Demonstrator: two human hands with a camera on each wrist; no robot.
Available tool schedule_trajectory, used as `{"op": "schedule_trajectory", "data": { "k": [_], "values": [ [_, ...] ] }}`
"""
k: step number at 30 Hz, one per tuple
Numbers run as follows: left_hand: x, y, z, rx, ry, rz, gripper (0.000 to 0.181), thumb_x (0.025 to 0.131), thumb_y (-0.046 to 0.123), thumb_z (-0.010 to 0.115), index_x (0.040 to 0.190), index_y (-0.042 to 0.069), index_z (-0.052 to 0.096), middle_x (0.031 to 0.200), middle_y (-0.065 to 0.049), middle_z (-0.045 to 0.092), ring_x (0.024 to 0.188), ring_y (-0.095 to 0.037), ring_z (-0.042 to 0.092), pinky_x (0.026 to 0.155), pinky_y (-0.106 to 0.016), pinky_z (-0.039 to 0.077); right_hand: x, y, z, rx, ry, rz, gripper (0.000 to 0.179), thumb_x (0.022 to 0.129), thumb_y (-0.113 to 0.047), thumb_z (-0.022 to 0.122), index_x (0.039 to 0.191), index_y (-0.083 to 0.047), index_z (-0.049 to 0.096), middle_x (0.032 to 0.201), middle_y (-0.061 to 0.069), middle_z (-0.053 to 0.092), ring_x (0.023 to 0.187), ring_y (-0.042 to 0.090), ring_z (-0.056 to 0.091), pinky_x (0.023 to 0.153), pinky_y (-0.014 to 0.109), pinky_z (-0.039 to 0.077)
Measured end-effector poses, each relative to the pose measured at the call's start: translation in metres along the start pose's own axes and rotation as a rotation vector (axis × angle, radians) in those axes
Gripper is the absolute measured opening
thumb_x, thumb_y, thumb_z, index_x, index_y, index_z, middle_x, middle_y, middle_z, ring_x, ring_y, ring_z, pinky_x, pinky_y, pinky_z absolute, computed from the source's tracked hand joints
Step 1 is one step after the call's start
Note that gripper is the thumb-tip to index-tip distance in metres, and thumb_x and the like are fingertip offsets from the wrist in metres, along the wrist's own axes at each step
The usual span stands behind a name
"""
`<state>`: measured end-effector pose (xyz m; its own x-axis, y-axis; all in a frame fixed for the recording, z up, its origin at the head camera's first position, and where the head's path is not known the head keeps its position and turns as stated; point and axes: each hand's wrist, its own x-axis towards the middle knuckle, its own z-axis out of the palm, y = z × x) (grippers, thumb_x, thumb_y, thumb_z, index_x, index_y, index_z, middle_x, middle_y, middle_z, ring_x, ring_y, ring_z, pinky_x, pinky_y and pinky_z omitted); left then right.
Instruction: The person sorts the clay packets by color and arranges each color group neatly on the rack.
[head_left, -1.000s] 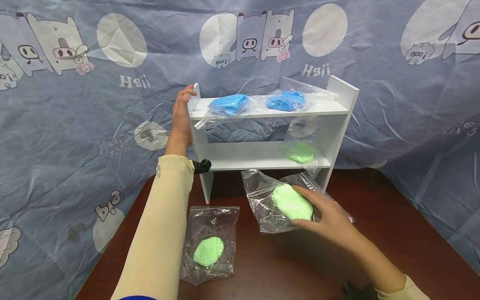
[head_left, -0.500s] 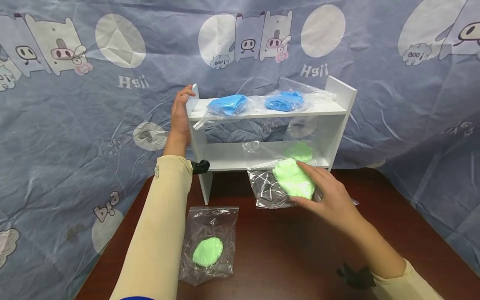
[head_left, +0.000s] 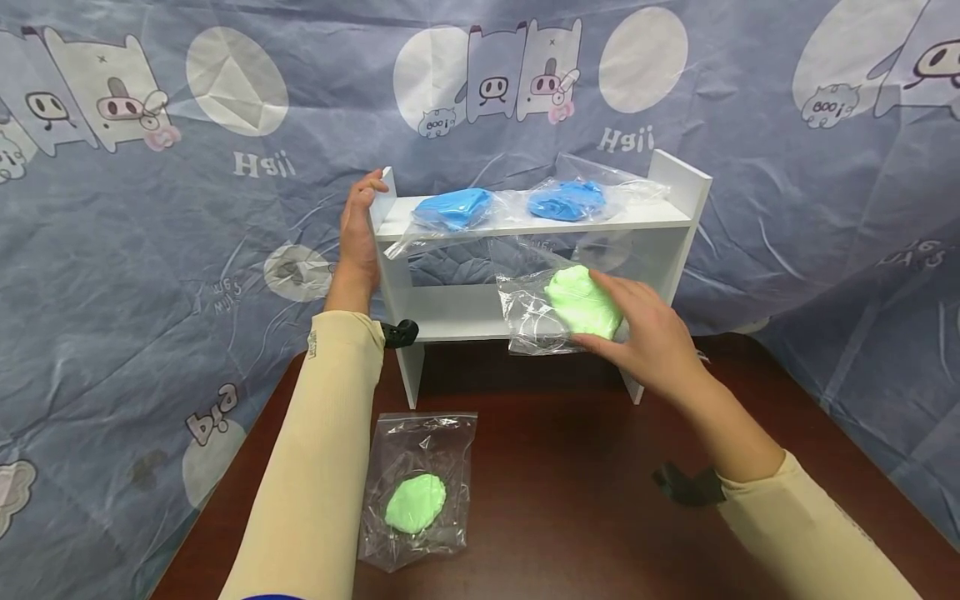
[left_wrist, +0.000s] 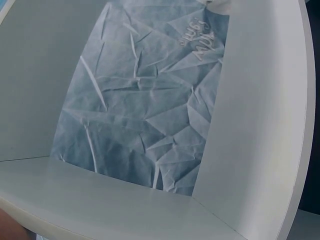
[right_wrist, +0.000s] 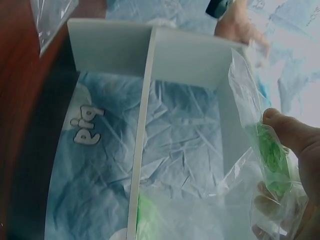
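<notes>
A clear zip bag with a light green clay-like lump hangs in front of the white shelf's middle board. My right hand pinches it between thumb and fingers. In the right wrist view, the thumb lies on one side of the bag and fingers show through the plastic. My left hand grips the left side panel of the white shelf, fingers over its upper edge. Another green lump rests on the middle board in the right wrist view; in the head view the held bag covers it.
Two bagged blue lumps lie on the top board, one bag overhanging the front edge. A bagged green lump lies flat on the dark brown table, front left. Behind the shelf hangs a printed blue-grey cloth.
My right hand has lifted the bagged green lump from just above the table to the height of the middle board. The left hand keeps its hold on the panel.
</notes>
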<state>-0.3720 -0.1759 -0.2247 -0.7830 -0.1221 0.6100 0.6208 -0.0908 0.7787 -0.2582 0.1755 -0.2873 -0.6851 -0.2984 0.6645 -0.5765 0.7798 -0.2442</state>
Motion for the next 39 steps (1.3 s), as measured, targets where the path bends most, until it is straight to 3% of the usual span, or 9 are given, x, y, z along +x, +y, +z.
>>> {"op": "schedule_trajectory", "data": {
  "k": [8, 15, 21, 25, 29, 34, 39],
  "values": [
    [0.016, -0.023, -0.008, 0.015, 0.026, 0.003, 0.019, 0.095, 0.032, 0.039, 0.092, 0.031, 0.058, 0.158, -0.002, 0.041, 0.148, -0.013, 0.03, 0.116, -0.031, 0.023, 0.033, 0.014, 0.008, -0.045, -0.084, 0.096, 0.082, 0.08, -0.035, 0.082, 0.149, -0.009, 0.045, 0.142, 0.021, 0.056, 0.124, 0.04, 0.053, 0.09, 0.056, 0.048],
    [0.017, -0.026, -0.008, -0.024, 0.036, 0.003, 0.021, 0.095, 0.031, 0.041, 0.097, 0.022, 0.059, 0.157, 0.0, 0.043, 0.145, -0.012, 0.034, 0.112, -0.029, 0.028, 0.056, 0.025, 0.022, -0.069, -0.091, 0.119, 0.081, 0.081, -0.035, 0.081, 0.148, -0.005, 0.044, 0.143, 0.023, 0.055, 0.132, 0.044, 0.048, 0.107, 0.059, 0.04],
    [0.016, -0.024, -0.006, -0.037, 0.027, -0.009, 0.019, 0.095, 0.03, 0.04, 0.093, 0.028, 0.059, 0.157, 0.0, 0.042, 0.146, -0.014, 0.033, 0.114, -0.031, 0.029, 0.068, 0.031, 0.032, -0.118, -0.136, 0.169, 0.079, 0.084, -0.041, 0.077, 0.148, -0.007, 0.044, 0.138, 0.025, 0.057, 0.124, 0.046, 0.052, 0.098, 0.06, 0.043],
    [0.011, -0.014, -0.003, -0.046, 0.021, 0.001, 0.021, 0.095, 0.026, 0.038, 0.09, 0.03, 0.058, 0.159, -0.007, 0.04, 0.147, -0.016, 0.032, 0.121, -0.037, 0.024, 0.074, 0.037, 0.043, -0.132, -0.181, 0.202, 0.079, 0.085, -0.046, 0.074, 0.149, -0.01, 0.043, 0.132, 0.024, 0.061, 0.115, 0.044, 0.058, 0.087, 0.058, 0.047],
    [0.006, -0.004, -0.001, -0.04, 0.018, 0.003, 0.021, 0.095, 0.024, 0.038, 0.089, 0.03, 0.058, 0.159, -0.011, 0.039, 0.147, -0.017, 0.032, 0.122, -0.04, 0.021, 0.074, 0.046, 0.058, -0.114, -0.232, 0.243, 0.08, 0.087, -0.05, 0.071, 0.151, -0.013, 0.041, 0.133, 0.022, 0.061, 0.114, 0.042, 0.059, 0.084, 0.057, 0.047],
    [0.012, -0.013, -0.003, -0.063, 0.017, 0.0, 0.02, 0.095, 0.026, 0.038, 0.09, 0.027, 0.057, 0.16, -0.011, 0.037, 0.147, -0.018, 0.032, 0.122, -0.044, 0.022, 0.069, 0.056, 0.078, -0.111, -0.294, 0.265, 0.08, 0.088, -0.052, 0.068, 0.152, -0.013, 0.039, 0.137, 0.02, 0.06, 0.117, 0.042, 0.059, 0.088, 0.059, 0.047],
    [0.019, -0.024, -0.008, -0.049, 0.022, 0.004, 0.019, 0.096, 0.029, 0.039, 0.093, 0.027, 0.058, 0.16, -0.007, 0.039, 0.146, -0.015, 0.033, 0.121, -0.039, 0.024, 0.064, 0.057, 0.092, -0.138, -0.35, 0.257, 0.08, 0.09, -0.054, 0.065, 0.152, -0.012, 0.039, 0.141, 0.02, 0.057, 0.12, 0.043, 0.058, 0.091, 0.061, 0.047]
  ]
}}
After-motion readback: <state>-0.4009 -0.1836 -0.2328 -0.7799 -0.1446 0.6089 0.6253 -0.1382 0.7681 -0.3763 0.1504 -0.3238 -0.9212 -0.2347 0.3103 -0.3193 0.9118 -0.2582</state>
